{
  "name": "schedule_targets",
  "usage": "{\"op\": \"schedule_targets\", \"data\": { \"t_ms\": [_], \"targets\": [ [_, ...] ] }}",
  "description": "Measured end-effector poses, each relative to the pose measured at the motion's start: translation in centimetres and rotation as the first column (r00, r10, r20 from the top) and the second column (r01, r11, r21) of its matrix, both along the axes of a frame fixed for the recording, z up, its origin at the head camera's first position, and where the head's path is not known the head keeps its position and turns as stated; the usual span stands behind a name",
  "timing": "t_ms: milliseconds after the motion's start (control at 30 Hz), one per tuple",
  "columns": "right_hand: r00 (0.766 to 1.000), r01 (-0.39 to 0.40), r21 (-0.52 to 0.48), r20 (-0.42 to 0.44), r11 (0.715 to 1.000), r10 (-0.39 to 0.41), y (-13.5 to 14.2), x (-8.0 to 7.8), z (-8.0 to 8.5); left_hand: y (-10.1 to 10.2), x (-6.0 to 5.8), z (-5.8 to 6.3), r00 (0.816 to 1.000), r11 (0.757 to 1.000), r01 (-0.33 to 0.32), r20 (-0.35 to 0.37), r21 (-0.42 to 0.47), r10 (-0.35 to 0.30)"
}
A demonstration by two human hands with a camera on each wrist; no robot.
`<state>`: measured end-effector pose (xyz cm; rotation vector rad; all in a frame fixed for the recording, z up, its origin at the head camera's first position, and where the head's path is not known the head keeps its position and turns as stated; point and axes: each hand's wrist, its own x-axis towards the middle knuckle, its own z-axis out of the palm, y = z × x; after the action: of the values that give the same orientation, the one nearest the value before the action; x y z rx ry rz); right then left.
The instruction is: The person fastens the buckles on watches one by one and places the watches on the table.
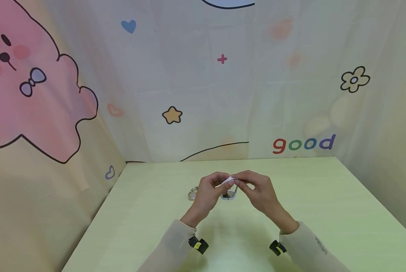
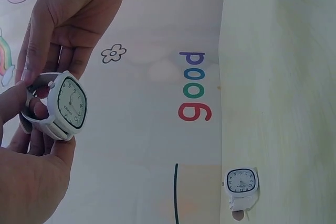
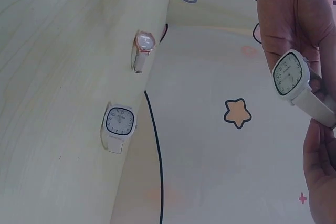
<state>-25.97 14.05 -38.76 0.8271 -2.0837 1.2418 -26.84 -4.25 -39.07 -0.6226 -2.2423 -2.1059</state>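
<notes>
Both hands hold a white wristwatch [image 2: 68,103] with a rounded-square dial and black-rimmed face, raised above the table. My left hand [image 1: 208,192] has fingers inside and around the strap loop, near the case. The strap end is pinched by the thumb and fingers of my right hand [image 1: 260,190]. In the right wrist view the held watch's strap [image 3: 312,103] runs down to the right hand; the pinched end is partly hidden by fingers. A similar white wristwatch [image 3: 119,121] lies on the table beneath the hands. Farther left is a smaller watch with a rose-gold case [image 3: 145,42].
The pale table [image 1: 311,219] reaches back to a printed curtain [image 1: 203,83] along its far edge. More curtain hangs at the left side. Each sleeve carries a small black device [image 1: 198,244] at the wrist.
</notes>
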Motion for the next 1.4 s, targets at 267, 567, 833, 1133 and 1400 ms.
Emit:
{"op": "schedule_targets", "data": {
  "t_ms": [267, 567, 833, 1133, 1400],
  "targets": [
    [0.995, -0.012, 0.0, 0.094, 1.0, 0.012, 0.0, 0.3, 0.2, 0.1, 0.0, -0.5, 1.0, 0.999, 0.012, 0.008, 0.039, -0.013],
    [0.99, 0.013, -0.009, 0.138, 1.0, -0.012, 0.9, 0.3, 0.2, -0.5, -0.3, -0.8, 0.993, 0.989, 0.014, -0.115, -0.146, -0.031],
    [0.977, -0.008, -0.001, 0.214, 1.0, 0.008, 1.2, 0.5, 0.2, -0.6, -0.5, -0.7, 0.993, 0.999, 0.03, -0.114, -0.022, -0.032],
    [0.983, -0.08, 0.025, 0.167, 0.996, 0.075, 1.7, 0.3, 0.2, -1.3, -0.5, -0.6, 0.989, 0.998, 0.038, -0.141, -0.045, -0.044],
    [0.972, -0.059, -0.001, 0.227, 0.998, 0.058, 2.1, 0.1, 0.7, -1.0, -0.6, 0.0, 0.996, 0.997, 0.075, -0.047, -0.022, -0.076]
  ]
}}
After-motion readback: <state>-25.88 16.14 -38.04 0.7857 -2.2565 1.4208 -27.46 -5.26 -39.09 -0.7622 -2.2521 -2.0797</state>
